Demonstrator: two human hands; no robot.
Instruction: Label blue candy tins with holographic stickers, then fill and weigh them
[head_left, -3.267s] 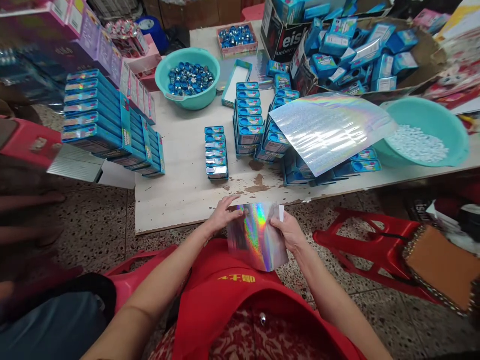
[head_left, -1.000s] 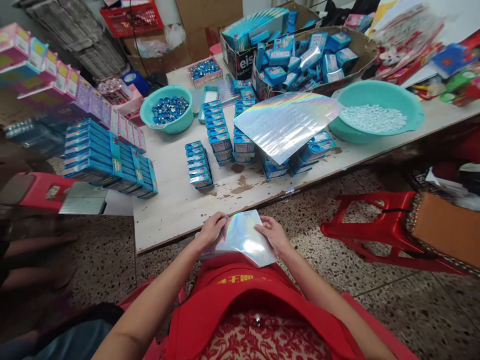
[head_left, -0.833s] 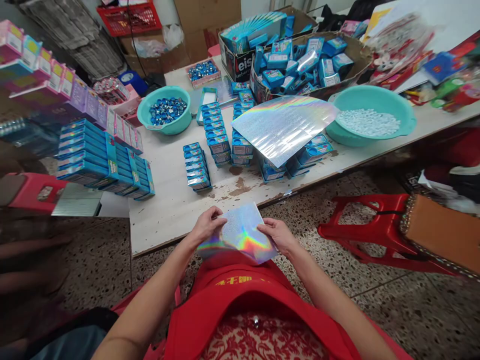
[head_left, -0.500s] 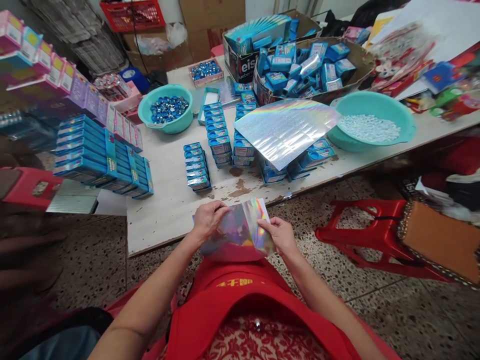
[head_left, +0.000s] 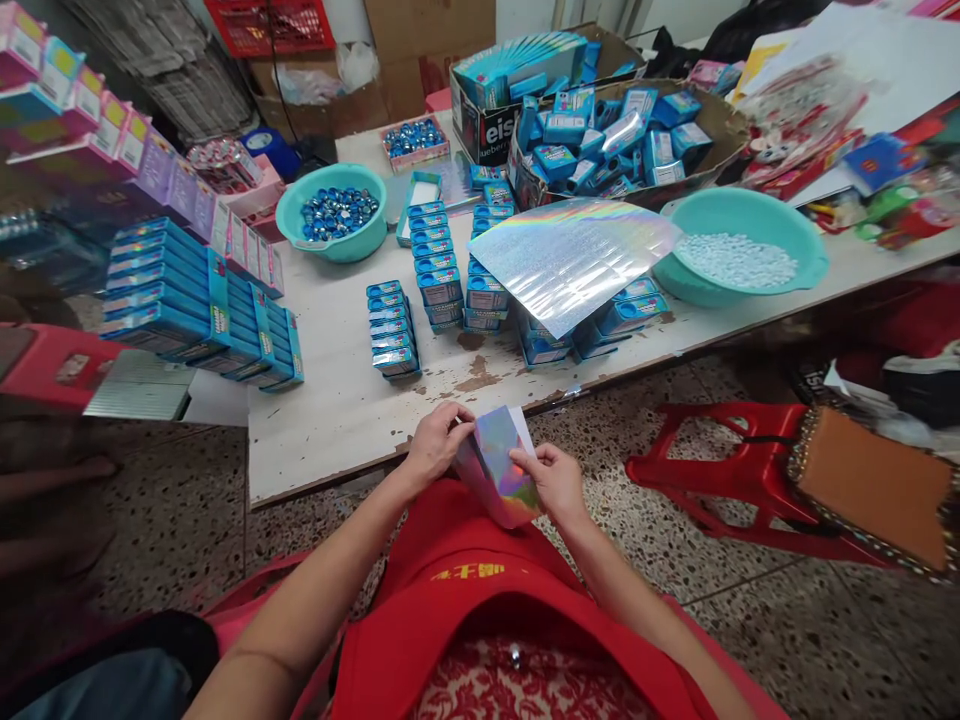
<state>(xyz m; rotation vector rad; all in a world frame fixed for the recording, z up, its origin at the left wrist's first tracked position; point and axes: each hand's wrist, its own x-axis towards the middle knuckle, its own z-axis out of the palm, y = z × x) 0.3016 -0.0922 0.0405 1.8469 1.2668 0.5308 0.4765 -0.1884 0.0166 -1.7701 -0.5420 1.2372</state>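
Observation:
Over my lap, a shiny holographic sheet [head_left: 501,460] is held between both hands, bent or folded into a narrower shape with a white edge showing at its right. My left hand [head_left: 441,438] pinches its upper left edge. On the right side, my right hand [head_left: 553,478] grips it with the thumb on top. Ahead on the table [head_left: 330,420] stand rows of small blue boxes [head_left: 393,330]. A larger holographic sheet [head_left: 574,260] lies across some of those boxes.
A turquoise bowl [head_left: 360,240] holds blue shiny pieces; another turquoise bowl [head_left: 694,287] holds small white pieces. Cartons [head_left: 712,155] of blue packets stand behind. Stacked blue boxes [head_left: 195,310] are at left, a red stool [head_left: 701,480] at right.
The sheet in my hands has gone from spread wide to a narrower, folded-over shape. My left hand has moved right, closer to my right hand.

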